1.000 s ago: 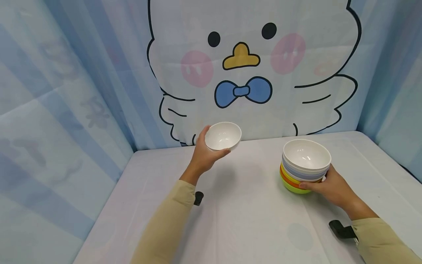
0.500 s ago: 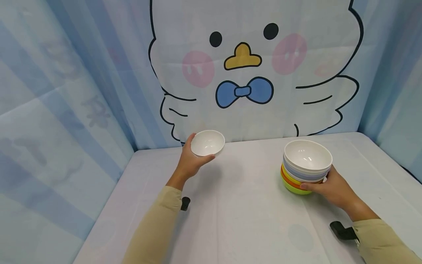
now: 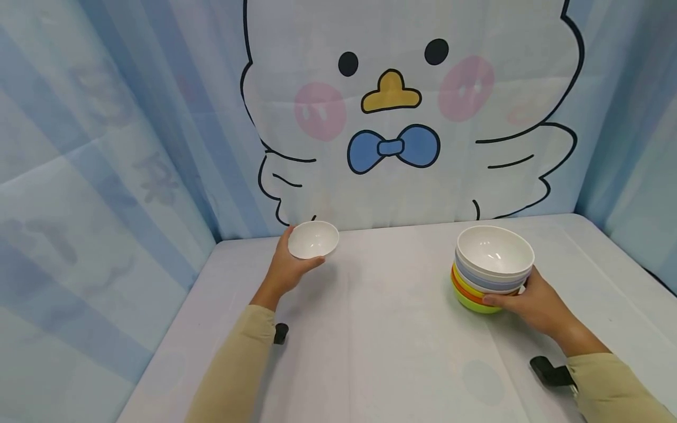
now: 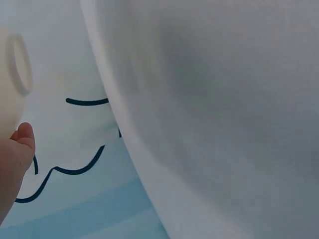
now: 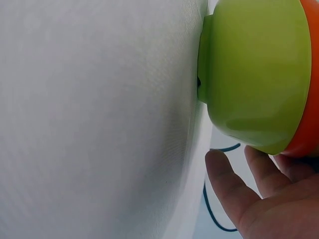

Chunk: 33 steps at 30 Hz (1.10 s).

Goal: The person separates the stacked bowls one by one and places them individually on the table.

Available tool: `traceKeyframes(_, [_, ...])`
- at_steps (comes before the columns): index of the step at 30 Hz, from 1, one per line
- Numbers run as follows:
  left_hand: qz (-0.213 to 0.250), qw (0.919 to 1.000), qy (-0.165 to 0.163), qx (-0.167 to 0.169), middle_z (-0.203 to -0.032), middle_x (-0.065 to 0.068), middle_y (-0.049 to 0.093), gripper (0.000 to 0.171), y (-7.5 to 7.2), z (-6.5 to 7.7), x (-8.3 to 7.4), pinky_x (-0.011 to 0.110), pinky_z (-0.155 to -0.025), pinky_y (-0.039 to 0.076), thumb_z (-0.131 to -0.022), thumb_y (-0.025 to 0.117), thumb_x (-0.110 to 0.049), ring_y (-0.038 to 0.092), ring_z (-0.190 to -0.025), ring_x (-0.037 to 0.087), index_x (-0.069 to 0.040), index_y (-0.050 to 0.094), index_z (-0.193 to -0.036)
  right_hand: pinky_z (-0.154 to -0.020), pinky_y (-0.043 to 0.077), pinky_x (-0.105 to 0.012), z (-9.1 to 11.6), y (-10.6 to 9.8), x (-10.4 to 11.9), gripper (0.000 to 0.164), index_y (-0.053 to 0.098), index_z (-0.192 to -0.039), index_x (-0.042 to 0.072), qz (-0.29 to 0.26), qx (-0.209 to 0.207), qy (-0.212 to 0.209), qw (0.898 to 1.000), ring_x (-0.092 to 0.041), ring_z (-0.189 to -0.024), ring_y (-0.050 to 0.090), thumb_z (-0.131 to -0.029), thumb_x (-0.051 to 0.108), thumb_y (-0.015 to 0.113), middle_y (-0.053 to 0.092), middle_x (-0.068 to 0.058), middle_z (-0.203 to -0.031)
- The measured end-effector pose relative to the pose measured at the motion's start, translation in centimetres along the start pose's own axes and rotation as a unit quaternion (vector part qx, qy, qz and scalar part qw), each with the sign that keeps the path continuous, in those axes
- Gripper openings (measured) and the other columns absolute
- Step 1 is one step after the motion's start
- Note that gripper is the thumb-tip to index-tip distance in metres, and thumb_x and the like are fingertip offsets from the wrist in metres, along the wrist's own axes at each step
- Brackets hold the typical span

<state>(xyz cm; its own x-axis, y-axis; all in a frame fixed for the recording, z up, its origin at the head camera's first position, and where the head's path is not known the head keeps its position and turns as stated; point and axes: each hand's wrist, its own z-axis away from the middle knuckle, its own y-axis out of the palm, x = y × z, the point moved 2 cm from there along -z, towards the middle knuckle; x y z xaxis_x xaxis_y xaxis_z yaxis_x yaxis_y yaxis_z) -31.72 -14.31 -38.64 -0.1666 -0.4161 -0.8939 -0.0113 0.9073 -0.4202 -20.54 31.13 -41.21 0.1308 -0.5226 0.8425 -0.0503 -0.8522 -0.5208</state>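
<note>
In the head view my left hand (image 3: pixel 285 267) holds a white bowl (image 3: pixel 314 239) at its left side, thumb along the near rim. The bowl is tilted a little toward me, above the far left part of the table; its base ring shows in the left wrist view. My right hand (image 3: pixel 534 299) grips the side of a stack of nested bowls (image 3: pixel 492 276) on the right, thumb in front. White, pale blue, yellow and orange bowls sit in the stack. The lowest, a green bowl (image 5: pixel 259 69), has its foot at the tablecloth in the right wrist view.
A white cloth covers the table (image 3: pixel 391 329). Behind it hangs a curtain (image 3: pixel 394 188) printed with a cartoon bird, and striped blue curtains (image 3: pixel 106 176) close off the sides. Black camera mounts (image 3: pixel 551 371) stick out at both wrists.
My left hand has carried the white bowl leftward and down toward the table's far left. My right hand stays on the stack, which keeps its place.
</note>
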Motion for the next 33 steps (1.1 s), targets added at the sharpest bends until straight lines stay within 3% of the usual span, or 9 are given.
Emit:
traceKeyframes(17, [-0.016, 0.9993, -0.033, 0.009, -0.155, 0.02, 0.03, 0.109, -0.8, 0.0, 1.9, 0.054, -0.11, 0.034, -0.078, 0.086, -0.02, 0.036, -0.136, 0.038, -0.003, 0.014, -0.158, -0.103, 0.017, -0.077, -0.1, -0.1, 0.1, 0.114, 0.002, -0.158, 0.004, 0.013, 0.002, 0.003, 1.0, -0.059, -0.135, 0.024, -0.083, 0.027, 0.085, 0.023, -0.034, -0.151])
traceKeyframes(33, [-0.059, 0.9918, -0.103, 0.047, -0.158, 0.022, 0.025, 0.112, -0.8, 0.1, 2.8, 0.057, -0.113, 0.027, -0.079, 0.086, -0.022, 0.031, -0.14, 0.041, -0.005, 0.01, -0.16, -0.102, 0.018, -0.077, 0.0, -0.1, 0.0, 0.114, 0.002, -0.158, 0.004, 0.007, 0.009, 0.004, 1.0, -0.058, -0.135, 0.023, -0.083, 0.025, 0.085, 0.023, -0.033, -0.152])
